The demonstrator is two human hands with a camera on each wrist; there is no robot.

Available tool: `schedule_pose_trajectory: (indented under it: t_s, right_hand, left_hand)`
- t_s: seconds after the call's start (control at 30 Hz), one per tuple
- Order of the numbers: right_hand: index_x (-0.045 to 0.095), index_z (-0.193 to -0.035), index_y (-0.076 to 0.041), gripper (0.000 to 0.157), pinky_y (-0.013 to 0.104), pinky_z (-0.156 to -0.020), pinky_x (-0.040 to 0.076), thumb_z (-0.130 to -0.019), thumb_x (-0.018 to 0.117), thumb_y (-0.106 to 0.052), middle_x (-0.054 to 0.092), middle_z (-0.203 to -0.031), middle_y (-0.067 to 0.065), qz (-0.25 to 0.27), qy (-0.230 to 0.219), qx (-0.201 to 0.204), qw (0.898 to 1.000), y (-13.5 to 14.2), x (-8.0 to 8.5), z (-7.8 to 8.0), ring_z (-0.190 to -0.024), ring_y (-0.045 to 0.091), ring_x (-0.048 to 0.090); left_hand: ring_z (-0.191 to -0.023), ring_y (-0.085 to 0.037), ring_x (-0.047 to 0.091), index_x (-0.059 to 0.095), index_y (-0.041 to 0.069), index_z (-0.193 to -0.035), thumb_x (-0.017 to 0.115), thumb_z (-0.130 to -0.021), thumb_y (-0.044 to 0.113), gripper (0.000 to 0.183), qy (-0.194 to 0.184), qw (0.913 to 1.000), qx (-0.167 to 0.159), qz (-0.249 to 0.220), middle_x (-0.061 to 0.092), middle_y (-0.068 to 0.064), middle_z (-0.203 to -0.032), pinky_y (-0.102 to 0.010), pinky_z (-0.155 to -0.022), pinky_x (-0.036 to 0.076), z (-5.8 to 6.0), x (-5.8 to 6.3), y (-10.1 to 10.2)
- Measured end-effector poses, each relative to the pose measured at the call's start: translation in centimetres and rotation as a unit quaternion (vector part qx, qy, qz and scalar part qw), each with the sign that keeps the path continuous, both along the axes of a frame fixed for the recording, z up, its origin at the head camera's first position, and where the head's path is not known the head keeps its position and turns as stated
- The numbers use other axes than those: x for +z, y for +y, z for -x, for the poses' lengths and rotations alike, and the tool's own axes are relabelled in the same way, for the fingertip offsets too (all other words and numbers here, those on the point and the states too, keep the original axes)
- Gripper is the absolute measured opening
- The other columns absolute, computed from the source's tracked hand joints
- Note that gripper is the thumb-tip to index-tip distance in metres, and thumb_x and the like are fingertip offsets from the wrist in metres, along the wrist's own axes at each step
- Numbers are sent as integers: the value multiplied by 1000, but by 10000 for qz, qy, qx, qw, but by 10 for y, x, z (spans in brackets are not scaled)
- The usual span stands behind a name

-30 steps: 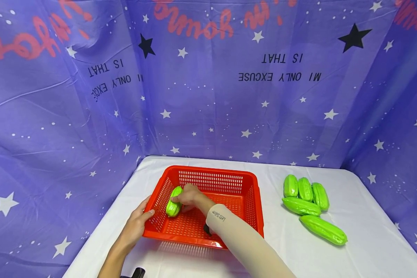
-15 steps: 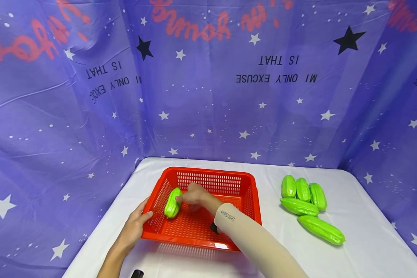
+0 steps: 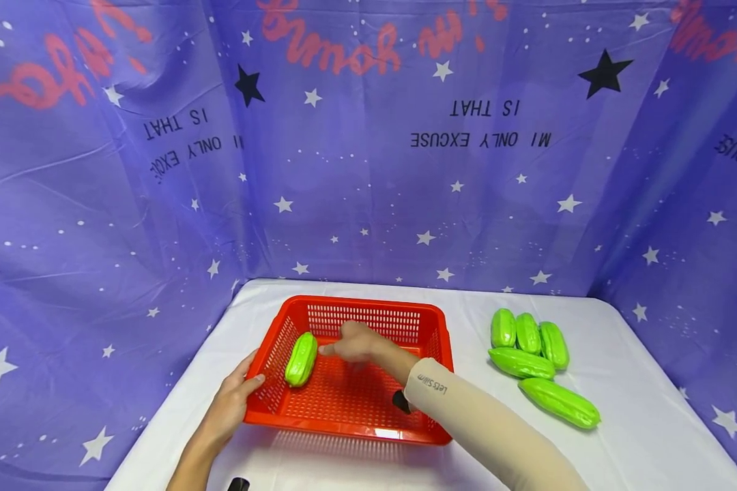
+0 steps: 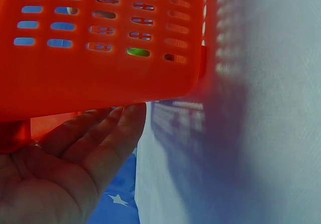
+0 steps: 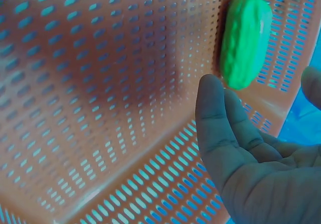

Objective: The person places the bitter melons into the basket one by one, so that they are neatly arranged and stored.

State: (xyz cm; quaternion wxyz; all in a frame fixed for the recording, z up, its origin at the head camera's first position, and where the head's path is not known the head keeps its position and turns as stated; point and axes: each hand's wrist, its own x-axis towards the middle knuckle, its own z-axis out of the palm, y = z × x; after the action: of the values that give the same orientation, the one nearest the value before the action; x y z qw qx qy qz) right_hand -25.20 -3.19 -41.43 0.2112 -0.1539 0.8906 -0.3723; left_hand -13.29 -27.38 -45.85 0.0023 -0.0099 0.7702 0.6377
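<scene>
A red slotted plastic basket (image 3: 344, 437) stands on the white-covered table. My left hand (image 3: 228, 404) grips its left rim, thumb over the edge and fingers outside; the left wrist view shows those fingers (image 4: 108, 133) below the rim. One bright green, ribbed gourd (image 3: 301, 359) lies lengthwise inside, along the basket's left wall. Just right of it, inside the basket, is my right hand (image 3: 357, 343), holding nothing. Seen from the right wrist, its fingers (image 5: 213, 113) are extended and apart from the gourd (image 5: 246, 40), the thumb spread away.
On the table right of the basket lie several more green gourds: a row of 3 upright ones (image 3: 527, 333), one crosswise (image 3: 522, 363) before them, and a longer one (image 3: 559, 403) nearest. A purple starred curtain (image 3: 368, 170) encloses the back and sides. A black object (image 3: 238, 483) shows at the bottom edge.
My right hand has let go of the gourd in the basket and drawn away to the right. The gourd stays along the left wall; my left hand keeps its hold on the rim.
</scene>
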Motion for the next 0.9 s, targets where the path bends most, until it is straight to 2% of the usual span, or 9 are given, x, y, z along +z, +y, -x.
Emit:
schedule_pose_trajectory:
  t_s: [0.13,0.3,0.47,0.57,0.67,0.9]
  right_hand:
    - [56,-80,-6,40,48,-70,59,-92,74,-40,53,-72,8,-89,32,63,9999,6,7,-2,-76,36,69]
    - [59,-90,-3,41,47,-69,59,-92,73,-41,59,-83,12,-78,77,59,9999,12,15,-4,-77,39,70]
    - [61,-117,5,53,42,-65,58,-92,73,-41,65,-105,18,-37,110,7,9999,19,26,-6,-70,32,68]
    - [57,-131,5,61,39,-65,57,-93,73,-40,65,-110,16,77,186,-40,9998,23,35,-7,-65,23,64]
    - [57,-133,3,60,39,-68,57,-94,72,-39,65,-105,14,279,237,-110,9993,27,43,-8,-66,22,62]
    - [65,-125,-2,49,36,-77,54,-94,72,-39,66,-100,7,481,723,-195,9960,45,58,-15,-85,20,62]
  left_hand:
    - [-106,-29,63,19,6,-161,39,-107,10,59,-31,9999,5,-107,44,-27,-149,-31,-85,54,0,0,0]
    - [-105,-25,63,16,6,-162,38,-107,10,59,-9,9999,-32,-96,41,-27,-152,-29,-84,54,0,-1,-1]
    - [-104,-25,64,17,6,-162,38,-107,10,59,4,9999,-34,-127,41,-29,-151,-30,-83,55,0,0,-1]
    - [-104,-24,64,17,6,-162,38,-107,11,59,14,10000,-4,-85,42,-29,-150,-30,-83,55,-1,1,-2]
    - [-105,-24,63,16,7,-162,38,-108,12,59,-4,10000,-12,-87,41,-29,-151,-30,-83,55,0,2,-3]
    - [-105,-24,63,15,6,-162,38,-107,11,59,-25,9999,-66,-109,41,-29,-151,-30,-82,55,0,-1,-2]
